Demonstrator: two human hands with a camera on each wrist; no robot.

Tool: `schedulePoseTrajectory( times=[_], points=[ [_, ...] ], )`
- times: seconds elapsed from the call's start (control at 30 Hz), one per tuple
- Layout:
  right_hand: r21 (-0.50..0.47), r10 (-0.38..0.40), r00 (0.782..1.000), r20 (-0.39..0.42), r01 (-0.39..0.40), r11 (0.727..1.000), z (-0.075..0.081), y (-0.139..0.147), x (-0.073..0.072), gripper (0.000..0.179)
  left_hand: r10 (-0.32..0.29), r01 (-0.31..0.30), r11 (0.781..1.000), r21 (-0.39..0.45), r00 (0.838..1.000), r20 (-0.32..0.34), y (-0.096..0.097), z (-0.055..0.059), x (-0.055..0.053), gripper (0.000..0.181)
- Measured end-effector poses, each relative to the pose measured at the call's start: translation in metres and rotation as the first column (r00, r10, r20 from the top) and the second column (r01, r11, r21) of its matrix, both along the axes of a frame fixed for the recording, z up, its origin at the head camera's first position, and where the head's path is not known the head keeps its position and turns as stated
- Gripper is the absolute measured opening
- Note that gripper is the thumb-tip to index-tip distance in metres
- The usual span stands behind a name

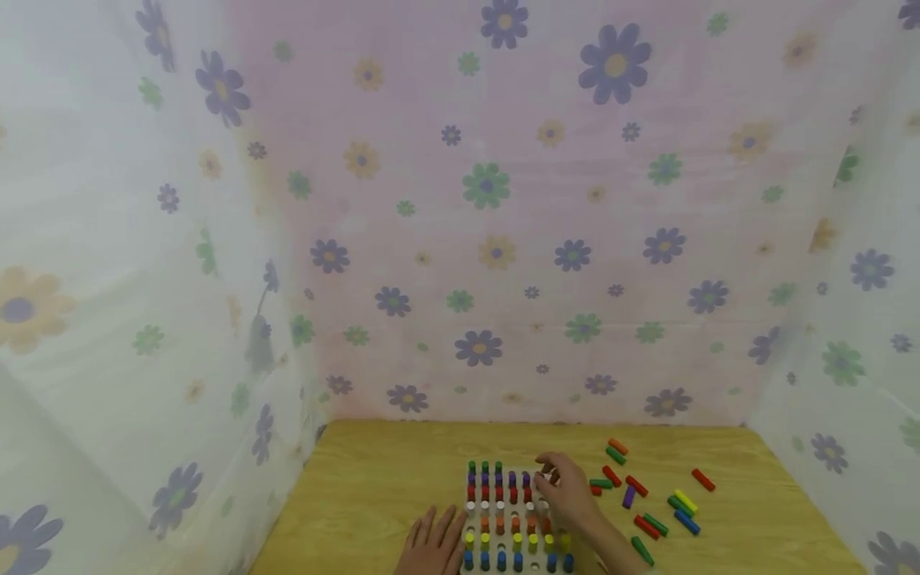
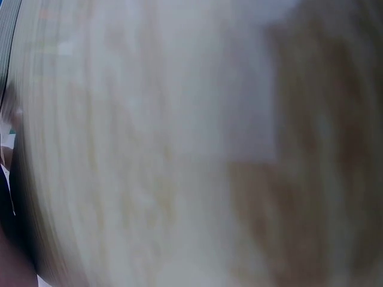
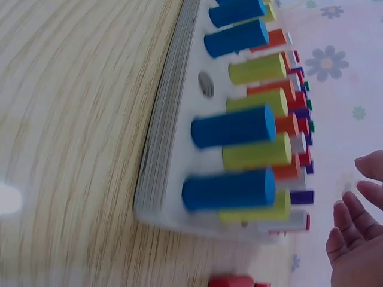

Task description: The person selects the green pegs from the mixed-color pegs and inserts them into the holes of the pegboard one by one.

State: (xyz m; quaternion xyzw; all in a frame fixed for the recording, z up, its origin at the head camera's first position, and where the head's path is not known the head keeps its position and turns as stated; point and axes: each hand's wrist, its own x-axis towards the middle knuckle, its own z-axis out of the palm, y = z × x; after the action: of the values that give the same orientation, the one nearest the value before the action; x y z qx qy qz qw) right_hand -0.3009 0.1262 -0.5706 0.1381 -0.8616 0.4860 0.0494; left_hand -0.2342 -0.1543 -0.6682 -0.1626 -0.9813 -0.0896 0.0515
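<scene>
A white pegboard point(image 1: 535, 567) lies on the table, with colored pegs standing in rows of green, purple, red, white, orange, yellow and blue. Flat on the wood at the board's left edge rests my left hand point(image 1: 434, 543), fingers spread. Over the far right corner is my right hand point(image 1: 568, 489), thumb and index fingertips close to the end of the purple row. In the right wrist view, loosely bent fingers point(image 3: 353, 224) show beyond the pegs, with nothing visible between the tips. Blue pegs point(image 3: 233, 128) stand nearest there, beside a bare hole point(image 3: 206, 84).
Loose pegs lie scattered right of the board, among them a purple peg point(image 1: 628, 497), a yellow peg point(image 1: 686, 501) and a red peg point(image 1: 703, 479). Flowered cloth point(image 1: 532, 216) encloses the wooden table point(image 1: 402, 447) at the back and sides. The left wrist view is mostly blurred wood.
</scene>
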Motion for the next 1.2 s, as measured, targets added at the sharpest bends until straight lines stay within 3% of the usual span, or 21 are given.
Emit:
schedulePoseTrajectory(
  times=[0.3, 0.8, 0.87, 0.93, 1.03, 1.1, 1.13, 1.2],
  points=[
    [0.042, -0.030, 0.997, 0.067, 0.027, 0.999, -0.004, 0.025, 0.001, 0.026, -0.006, 0.006, 1.000, 0.015, 1.000, 0.018, -0.002, 0.003, 0.002, 0.052],
    [0.107, -0.094, 0.994, 0.060, 0.087, 0.990, -0.008, 0.058, 0.006, 0.030, 0.021, -0.022, 1.000, 0.012, 0.999, 0.037, 0.000, -0.001, -0.001, 0.053],
    [0.112, -0.106, 0.993, 0.044, 0.101, 0.989, -0.007, 0.062, 0.006, 0.030, -0.005, 0.005, 1.000, 0.002, 1.000, -0.003, -0.002, -0.001, 0.000, 0.051],
    [0.115, -0.109, 0.993, 0.038, 0.104, 0.988, -0.007, 0.066, 0.007, 0.029, -0.095, 0.089, 0.992, -0.085, 0.992, -0.077, -0.007, -0.002, 0.003, 0.060],
    [0.112, -0.116, 0.991, 0.058, 0.109, 0.988, -0.010, 0.074, 0.008, 0.029, -0.216, 0.179, 0.964, -0.197, 0.958, -0.186, -0.013, -0.002, 0.009, 0.080],
    [0.127, -0.131, 0.988, 0.076, 0.121, 0.984, -0.013, 0.080, 0.008, 0.030, -0.245, 0.196, 0.956, -0.219, 0.943, -0.224, -0.015, -0.003, 0.012, 0.094],
    [0.137, -0.140, 0.987, 0.084, 0.128, 0.982, -0.015, 0.083, 0.008, 0.031, -0.221, 0.181, 0.966, -0.187, 0.949, -0.225, -0.014, -0.004, 0.013, 0.094],
    [0.149, -0.155, 0.984, 0.093, 0.140, 0.979, -0.017, 0.090, 0.007, 0.032, -0.239, 0.196, 0.959, -0.205, 0.947, -0.216, -0.014, -0.003, 0.014, 0.095]
  ],
)
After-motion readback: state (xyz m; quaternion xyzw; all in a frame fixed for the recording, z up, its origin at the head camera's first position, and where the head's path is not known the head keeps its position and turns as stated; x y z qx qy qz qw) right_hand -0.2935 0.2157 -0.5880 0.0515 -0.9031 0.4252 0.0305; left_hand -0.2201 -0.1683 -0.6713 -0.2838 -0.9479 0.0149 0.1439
